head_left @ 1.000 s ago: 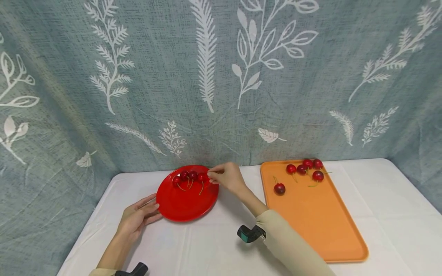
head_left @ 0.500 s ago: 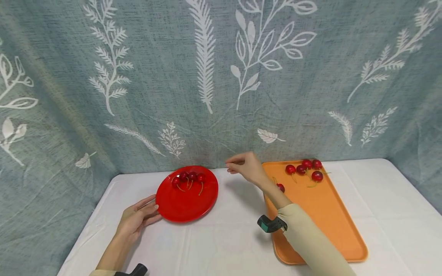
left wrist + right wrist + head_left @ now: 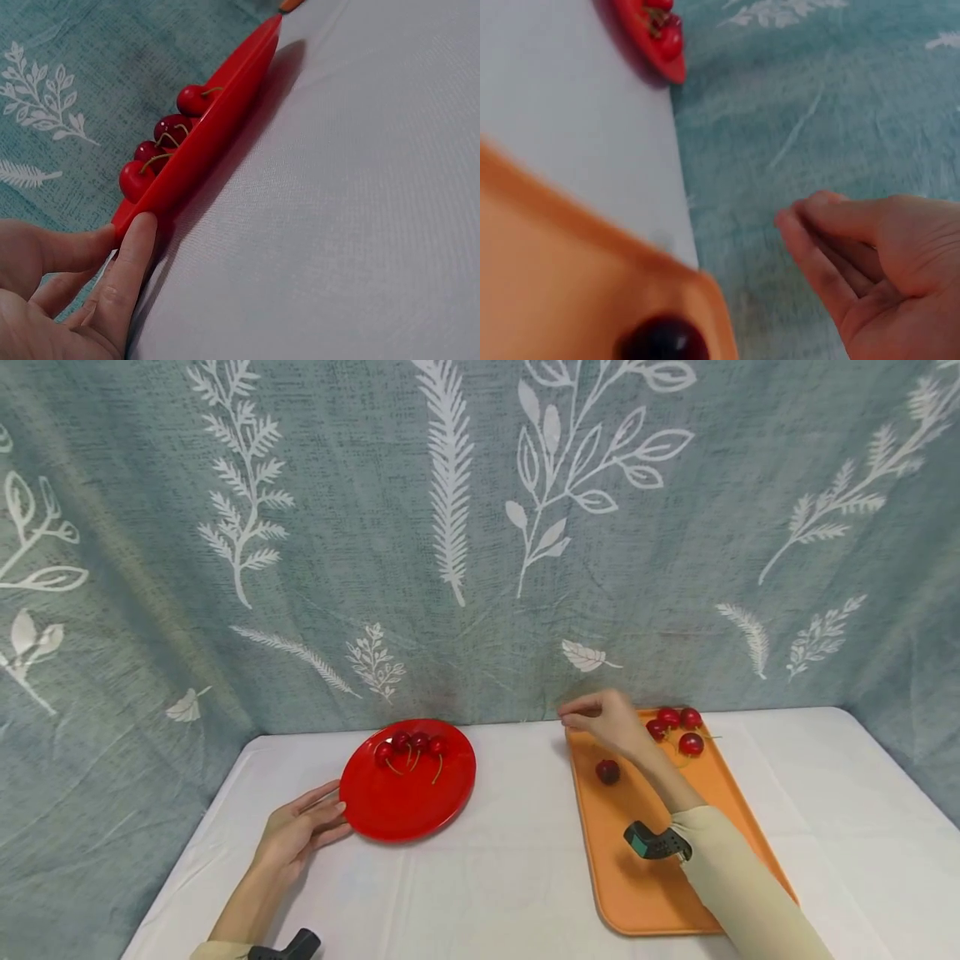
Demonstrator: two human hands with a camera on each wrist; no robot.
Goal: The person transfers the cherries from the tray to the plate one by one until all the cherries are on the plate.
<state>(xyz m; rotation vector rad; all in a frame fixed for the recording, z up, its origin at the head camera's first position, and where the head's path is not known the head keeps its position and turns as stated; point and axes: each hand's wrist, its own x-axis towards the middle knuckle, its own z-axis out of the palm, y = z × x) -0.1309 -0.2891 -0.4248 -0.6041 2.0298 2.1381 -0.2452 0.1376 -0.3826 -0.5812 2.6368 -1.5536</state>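
At the left of the table my left hand (image 3: 292, 839) holds the edge of a red plate (image 3: 405, 806), thumb and fingers at its rim. Several red cherries (image 3: 172, 129) with green stems lie together on the plate's far side. My right hand (image 3: 603, 722) is over the far left corner of an orange tray (image 3: 637, 893), its thumb and fingertips brought together with nothing between them. Beneath it a single dark cherry (image 3: 607, 772) lies on the tray. More cherries (image 3: 681, 727) cluster at the tray's far right, and the right hand and wrist cover part of that end.
A white cloth (image 3: 517, 860) covers the table. Behind it hangs a blue-green curtain (image 3: 495, 652) with white leaf prints, right at the far table edge. Both wrists carry black camera straps (image 3: 660, 843).
My right hand has moved right from the plate's far rim to above the orange tray, leaving the rightmost cherry on the plate. The left hand stays at the plate.
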